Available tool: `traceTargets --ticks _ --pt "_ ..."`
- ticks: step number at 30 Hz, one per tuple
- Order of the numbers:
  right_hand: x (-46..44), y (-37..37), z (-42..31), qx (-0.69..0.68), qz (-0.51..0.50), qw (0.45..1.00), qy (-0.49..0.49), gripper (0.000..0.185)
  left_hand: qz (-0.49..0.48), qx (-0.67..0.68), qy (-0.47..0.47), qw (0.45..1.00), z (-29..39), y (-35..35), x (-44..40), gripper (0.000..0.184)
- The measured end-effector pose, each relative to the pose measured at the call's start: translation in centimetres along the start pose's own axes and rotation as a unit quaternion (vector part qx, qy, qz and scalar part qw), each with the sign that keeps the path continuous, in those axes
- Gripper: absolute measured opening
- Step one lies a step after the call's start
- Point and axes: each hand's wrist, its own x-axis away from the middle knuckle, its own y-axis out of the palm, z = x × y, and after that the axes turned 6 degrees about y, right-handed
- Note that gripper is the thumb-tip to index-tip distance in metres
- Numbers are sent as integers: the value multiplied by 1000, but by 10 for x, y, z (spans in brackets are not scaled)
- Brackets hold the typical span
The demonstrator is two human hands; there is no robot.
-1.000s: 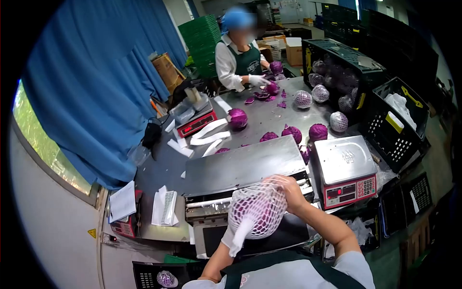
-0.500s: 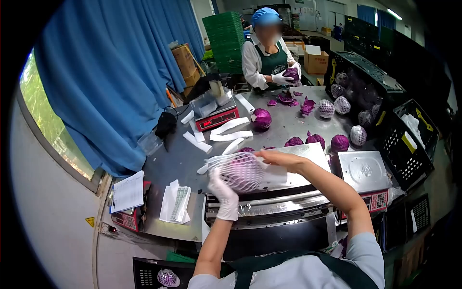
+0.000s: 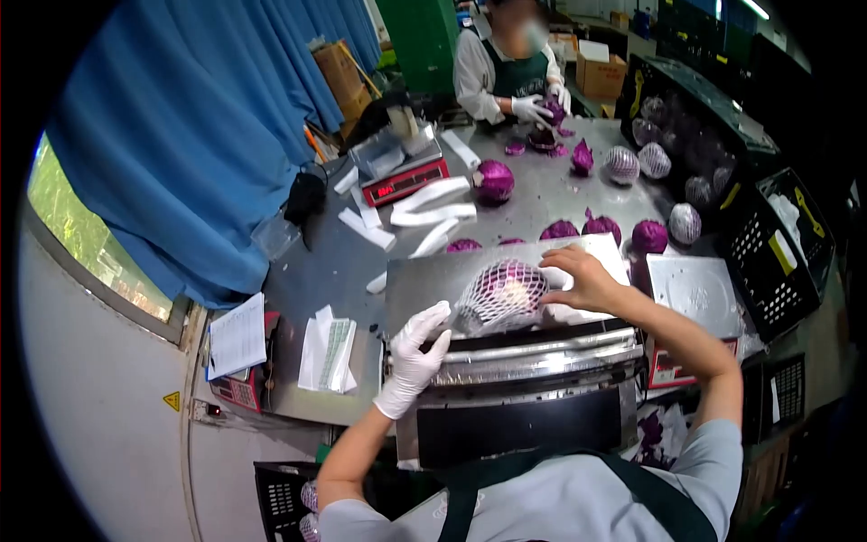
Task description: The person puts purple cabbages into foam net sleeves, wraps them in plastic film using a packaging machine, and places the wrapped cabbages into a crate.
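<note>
A red cabbage in a white foam net (image 3: 506, 294) rests on the metal top plate (image 3: 420, 271) of a wrapping machine in front of me. My left hand (image 3: 415, 357), in a white glove, is to its lower left, fingers apart and holding nothing. Bare and curved, my right hand (image 3: 587, 282) is at the cabbage's right side with thumb and fingers apart. Whether its fingertips touch the net I cannot tell. Below the cabbage runs the machine's shiny metal bar (image 3: 542, 357).
Across the table, a co-worker's gloved hands (image 3: 533, 110) hold a red cabbage. Unwrapped cabbages (image 3: 494, 181) and netted ones (image 3: 622, 165) stand about. A red scale (image 3: 406, 183) is at the back left, another scale (image 3: 691, 280) at right. Black crates (image 3: 768, 262) line the right side.
The netted cabbage, held between both hands before, now lies on the plate. My left hand has come away from it, and my right hand has opened at its right side. The view has tipped downward.
</note>
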Motion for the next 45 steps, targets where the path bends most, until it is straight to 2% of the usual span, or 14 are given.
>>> traceTargets --ticks 2,4,7,12,15,16,18,24,26,30,32,34,40,45 --pt "24 -16 -13 106 -69 986 -105 39 -156 -47 66 984 6 -22 5 27" --pt "46 -13 -23 233 -220 919 -230 20 -345 -207 272 874 8 -26 2 27" --pt "71 10 -31 222 -191 904 -311 21 -498 -323 334 732 -5 -7 11 28" --pt "96 15 -15 160 -162 952 -204 16 -408 -256 277 831 -27 -4 28 11" --pt "130 -12 -47 107 -198 974 19 20 -322 9 13 946 -7 -25 53 6" --pt "137 -24 -57 75 -202 976 30 24 -366 104 -281 881 23 -44 46 7" --pt "136 -62 -85 -23 -224 973 49 20 -356 247 -336 837 44 -73 41 7" --pt "42 -141 -122 -327 -2 945 13 9 -101 479 -48 871 59 -104 -42 17" --pt "-11 -110 -73 -344 5 935 85 26 -87 165 -115 976 45 -66 -65 43" --pt "-48 -1 16 -125 -197 962 142 102 -345 -139 -74 925 -44 3 -57 94" --pt "-30 44 30 -310 -299 890 150 118 -344 -106 14 933 -80 34 -31 93" --pt "-30 31 24 -313 -299 883 179 117 -343 -111 -120 925 -42 45 -45 90" --pt "-20 45 28 -308 -117 924 195 100 -280 129 -219 926 -48 42 -34 47" --pt "41 -3 -53 -278 -307 883 220 97 -329 97 -153 927 43 9 35 42"
